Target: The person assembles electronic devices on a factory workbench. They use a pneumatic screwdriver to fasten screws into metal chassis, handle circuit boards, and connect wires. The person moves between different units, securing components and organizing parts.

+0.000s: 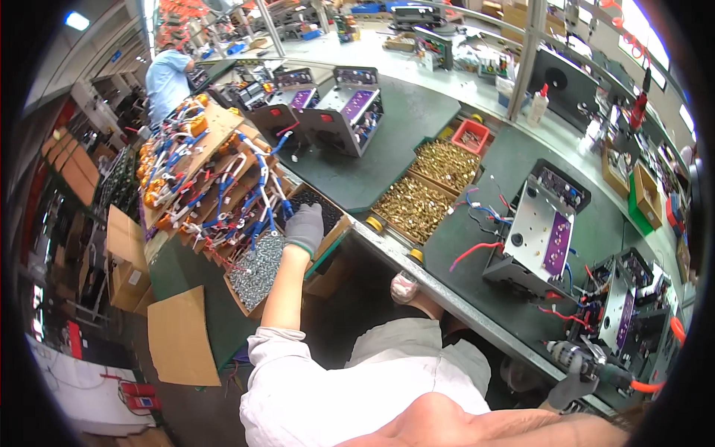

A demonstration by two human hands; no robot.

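Observation:
My left hand, in a grey glove, reaches into a bin of small black screws. Its fingers look curled down among them, and whatever they pinch is hidden. Beside that bin, nearer me, lies a bin of silver screws. At the lower right my right hand, also gloved, is wrapped round a power screwdriver with an orange hose. The driver's front end points left, close to an open metal chassis with a purple board. Another such chassis sits farther up the bench, red and blue wires trailing from it.
Wooden bins of brass-coloured fasteners and a red tray stand mid-bench. Wire harnesses pile up on cardboard at left. More chassis units stand beyond. A co-worker in a blue shirt is at far left. A metal rail edges the bench.

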